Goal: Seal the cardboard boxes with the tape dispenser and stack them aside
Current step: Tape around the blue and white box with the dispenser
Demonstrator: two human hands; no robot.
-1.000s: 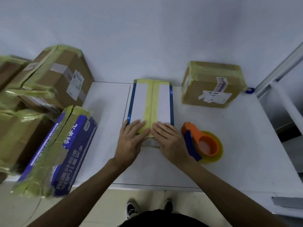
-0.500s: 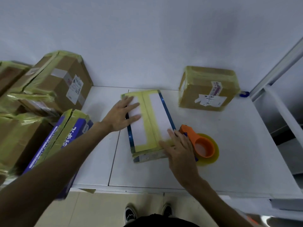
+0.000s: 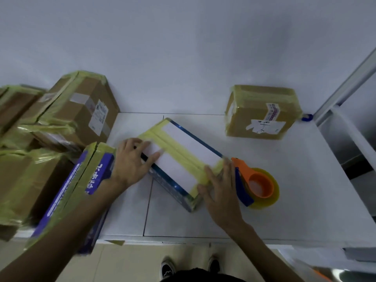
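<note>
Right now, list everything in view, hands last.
white-topped box: one, white, blue edges, yellow tape, table centre, askew
tape dispenser: one, orange and blue, yellowish roll, just right of that box
brown box: one, brown, yellow tape, table's far right by the wall
purple box: one, purple, yellow tape, table's left edge
stacked boxes: several, brown, yellow tape, far left
table: one, white
shoes: two, dark, floor below
left hand: one, flat on the white-topped box's left end
right hand: one, flat on its near right end
</note>
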